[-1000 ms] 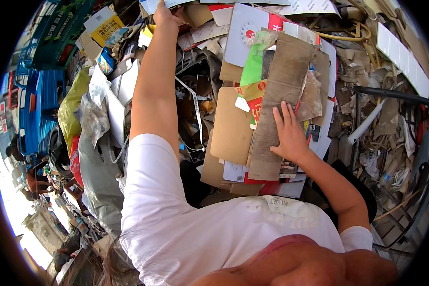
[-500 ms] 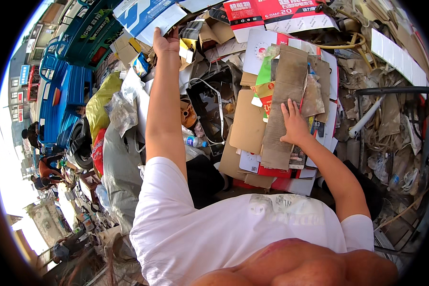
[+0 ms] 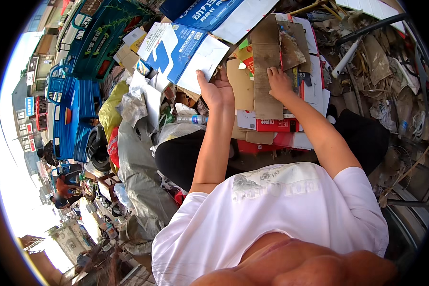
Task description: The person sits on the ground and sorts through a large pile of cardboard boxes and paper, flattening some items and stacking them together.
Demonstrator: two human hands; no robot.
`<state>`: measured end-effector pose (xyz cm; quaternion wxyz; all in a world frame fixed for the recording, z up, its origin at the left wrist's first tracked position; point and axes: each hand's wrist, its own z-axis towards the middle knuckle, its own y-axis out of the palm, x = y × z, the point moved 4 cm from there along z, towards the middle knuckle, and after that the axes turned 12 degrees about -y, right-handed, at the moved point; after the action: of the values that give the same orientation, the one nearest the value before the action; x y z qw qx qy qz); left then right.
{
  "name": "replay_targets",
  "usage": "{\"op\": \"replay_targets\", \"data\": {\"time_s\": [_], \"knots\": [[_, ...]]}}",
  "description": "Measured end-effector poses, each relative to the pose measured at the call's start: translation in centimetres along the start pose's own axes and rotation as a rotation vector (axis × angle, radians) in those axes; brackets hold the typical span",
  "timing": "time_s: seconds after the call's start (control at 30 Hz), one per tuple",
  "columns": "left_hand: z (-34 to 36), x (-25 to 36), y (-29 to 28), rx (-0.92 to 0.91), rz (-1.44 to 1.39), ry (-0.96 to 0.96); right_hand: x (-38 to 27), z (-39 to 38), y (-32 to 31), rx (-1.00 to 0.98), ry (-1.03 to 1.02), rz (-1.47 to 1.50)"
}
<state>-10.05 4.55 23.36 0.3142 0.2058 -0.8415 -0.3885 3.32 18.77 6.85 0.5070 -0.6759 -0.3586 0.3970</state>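
Observation:
My left hand (image 3: pixel 214 90) is closed on the near edge of a flattened blue-and-white carton (image 3: pixel 188 50), thumb on its white flap and fingers underneath. The carton is lifted at a slant and covers part of the pile behind it. My right hand (image 3: pixel 279 84) lies palm down, fingers out, on a long brown cardboard strip (image 3: pixel 268 102). That strip tops a stack of flattened boxes in front of me, with a red-and-white box (image 3: pixel 277 125) among its lower layers and a tan sheet (image 3: pixel 240 86) at its left side.
Left of the stack lie a clear plastic bottle (image 3: pixel 191 119), a grey plastic sheet (image 3: pixel 140 162) and a yellow bag (image 3: pixel 112 102). Blue and green cargo carts (image 3: pixel 74 109) stand farther left. To the right are scrap cardboard, a white tube (image 3: pixel 346 58) and a dark metal bar (image 3: pixel 372 27).
My left hand has drawn the blue-and-white carton nearer and to the right, toward the stack. My right hand stays on the brown strip. The view has shifted.

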Motion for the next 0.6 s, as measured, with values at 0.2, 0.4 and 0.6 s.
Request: {"op": "replay_targets", "data": {"time_s": [0.2,0.4,0.6], "knots": [[-8.3,-9.2,-8.9,0.058,0.307,-0.312,0.4,-1.8,4.3,0.131,0.070,0.158],[-15.9,-13.7,-10.5,-0.133,0.908,-0.932,3.2,-2.7,8.4,0.429,-0.013,0.218],[-13.4,-6.2,-0.8,-1.170,2.269,0.381,4.3,-3.3,9.2,0.450,0.094,0.650]]}}
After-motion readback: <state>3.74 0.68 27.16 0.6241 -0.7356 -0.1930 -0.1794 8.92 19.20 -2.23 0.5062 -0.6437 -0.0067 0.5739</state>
